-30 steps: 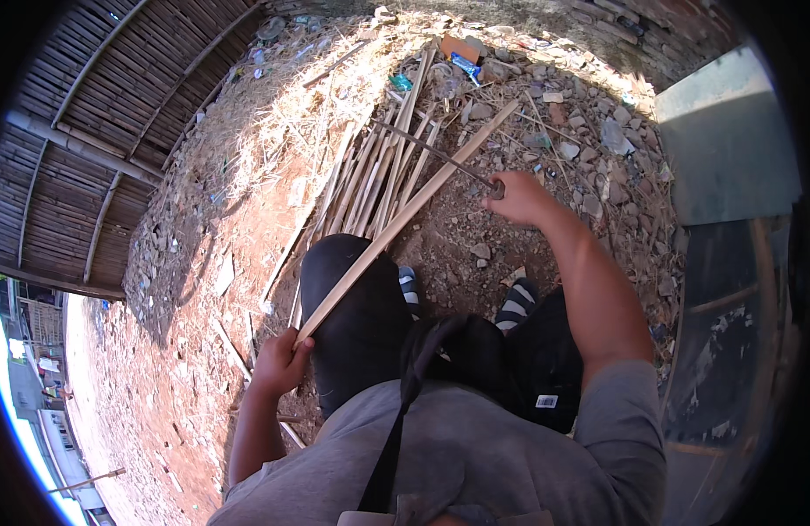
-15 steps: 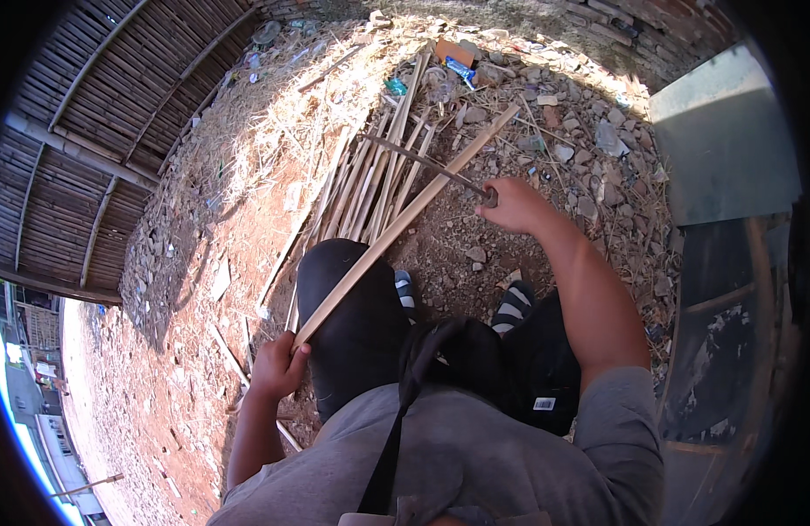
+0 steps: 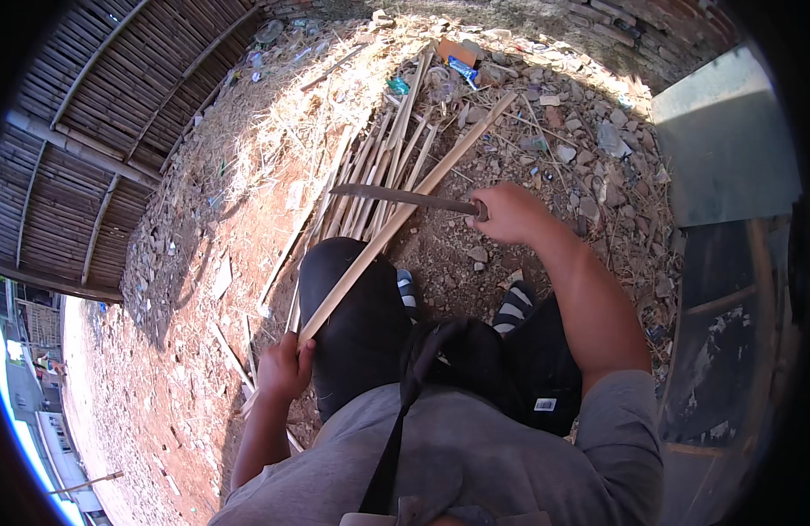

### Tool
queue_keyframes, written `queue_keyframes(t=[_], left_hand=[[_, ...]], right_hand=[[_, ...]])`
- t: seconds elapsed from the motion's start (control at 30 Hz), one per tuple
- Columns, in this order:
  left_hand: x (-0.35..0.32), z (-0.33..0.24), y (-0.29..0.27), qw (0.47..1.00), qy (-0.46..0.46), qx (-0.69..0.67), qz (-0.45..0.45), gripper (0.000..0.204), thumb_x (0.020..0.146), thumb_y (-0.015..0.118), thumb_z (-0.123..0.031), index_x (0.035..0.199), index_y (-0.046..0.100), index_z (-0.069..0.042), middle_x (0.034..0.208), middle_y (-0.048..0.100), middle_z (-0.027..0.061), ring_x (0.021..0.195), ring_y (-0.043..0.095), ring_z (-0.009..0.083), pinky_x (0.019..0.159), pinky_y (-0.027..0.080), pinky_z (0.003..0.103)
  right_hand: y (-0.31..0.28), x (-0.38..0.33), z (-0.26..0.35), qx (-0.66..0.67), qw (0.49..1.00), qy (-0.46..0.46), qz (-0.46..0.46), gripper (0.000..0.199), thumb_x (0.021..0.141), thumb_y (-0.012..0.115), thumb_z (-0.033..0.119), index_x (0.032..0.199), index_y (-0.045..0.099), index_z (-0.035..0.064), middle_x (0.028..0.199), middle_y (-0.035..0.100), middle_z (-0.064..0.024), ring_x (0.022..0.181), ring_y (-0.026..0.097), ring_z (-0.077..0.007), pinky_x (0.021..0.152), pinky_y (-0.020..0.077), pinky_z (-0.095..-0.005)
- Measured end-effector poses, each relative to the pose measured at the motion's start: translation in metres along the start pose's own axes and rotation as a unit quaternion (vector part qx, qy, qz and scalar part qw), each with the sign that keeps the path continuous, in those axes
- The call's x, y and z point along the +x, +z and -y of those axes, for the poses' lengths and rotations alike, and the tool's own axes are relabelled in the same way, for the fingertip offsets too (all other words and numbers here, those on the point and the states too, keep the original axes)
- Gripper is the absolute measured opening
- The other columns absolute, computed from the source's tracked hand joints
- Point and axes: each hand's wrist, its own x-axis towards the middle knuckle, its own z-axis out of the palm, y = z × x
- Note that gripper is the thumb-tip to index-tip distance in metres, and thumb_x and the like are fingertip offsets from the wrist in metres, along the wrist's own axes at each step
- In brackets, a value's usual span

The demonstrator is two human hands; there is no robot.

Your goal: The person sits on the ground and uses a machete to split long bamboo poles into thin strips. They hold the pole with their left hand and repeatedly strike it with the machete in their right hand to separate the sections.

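Note:
My left hand (image 3: pixel 287 366) is closed round the near end of a long pale bamboo strip (image 3: pixel 354 276), which slants up and away to the right across my bent left knee. In my right hand (image 3: pixel 510 213) is the handle of a machete (image 3: pixel 405 198). Its dark blade points left and passes over the strip beyond my knee; whether the edge touches the strip I cannot tell. Beneath and beyond the blade, several more split bamboo strips (image 3: pixel 363 167) lie in a loose pile on the ground.
A bamboo-slat wall (image 3: pixel 81 167) stands at the left. Rubble and stones (image 3: pixel 598 184) cover the ground to the right, towards a grey-green panel (image 3: pixel 721 140). A brick wall (image 3: pixel 607 26) runs along the far side. My sandalled feet (image 3: pixel 515 307) are below the machete.
My right hand has brought the machete nearer to me along the strip, and its blade has swung to lie more level. The strip and my left hand have shifted only slightly.

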Motion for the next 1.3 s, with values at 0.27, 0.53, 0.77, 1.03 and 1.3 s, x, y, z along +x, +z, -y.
queue_keyframes(t=[0.27, 0.53, 0.77, 1.03, 1.3], left_hand=[[-0.001, 0.002, -0.012, 1.000, -0.005, 0.008, -0.006, 0.035, 0.097, 0.061, -0.037, 0.082, 0.053, -0.006, 0.062, 0.060, 0.0214, 0.062, 0.063, 0.0455, 0.057, 0.047, 0.054], [-0.014, 0.066, -0.075, 0.987, -0.124, 0.077, -0.071, 0.037, 0.098, 0.060, -0.039, 0.084, 0.056, -0.005, 0.061, 0.059, 0.0166, 0.058, 0.061, 0.0400, 0.053, 0.044, 0.049], [-0.039, 0.113, -0.138, 0.981, -0.090, 0.004, -0.169, 0.019, 0.091, 0.046, -0.018, 0.088, 0.054, 0.000, 0.063, 0.051, 0.0201, 0.060, 0.053, 0.0407, 0.056, 0.038, 0.048], [-0.044, 0.128, -0.126, 0.970, -0.230, -0.002, -0.080, 0.022, 0.090, 0.051, -0.019, 0.092, 0.059, 0.001, 0.069, 0.058, 0.0222, 0.065, 0.057, 0.0410, 0.060, 0.043, 0.047], [0.010, 0.141, -0.153, 0.963, -0.183, 0.143, -0.135, 0.019, 0.089, 0.052, -0.020, 0.094, 0.060, -0.003, 0.080, 0.065, 0.0250, 0.079, 0.064, 0.0457, 0.071, 0.048, 0.056]], right_hand=[[-0.014, 0.005, -0.070, 0.065, 0.972, 0.195, -0.111, 0.051, 0.086, 0.075, 0.038, 0.122, 0.066, 0.0025, 0.099, 0.071, -0.0173, 0.097, 0.069, -0.0330, 0.084, 0.0526, -0.0449], [-0.022, -0.003, -0.095, 0.086, 0.956, 0.267, -0.085, 0.072, 0.088, 0.072, 0.047, 0.140, 0.054, 0.0004, 0.117, 0.067, -0.0206, 0.108, 0.066, -0.0341, 0.093, 0.0506, -0.0433], [-0.014, 0.003, -0.083, 0.042, 0.961, 0.263, -0.072, 0.078, 0.086, 0.074, 0.048, 0.143, 0.051, 0.0004, 0.132, 0.062, -0.0218, 0.120, 0.062, -0.0354, 0.100, 0.0489, -0.0450], [-0.007, 0.005, -0.087, 0.034, 0.965, 0.253, -0.059, 0.080, 0.085, 0.076, 0.048, 0.143, 0.051, 0.0002, 0.136, 0.060, -0.0230, 0.124, 0.060, -0.0371, 0.103, 0.0477, -0.0458], [0.003, 0.004, -0.099, 0.018, 0.968, 0.238, -0.074, 0.078, 0.084, 0.077, 0.048, 0.140, 0.054, -0.0008, 0.118, 0.067, -0.0221, 0.110, 0.066, -0.0352, 0.092, 0.0509, -0.0441]])
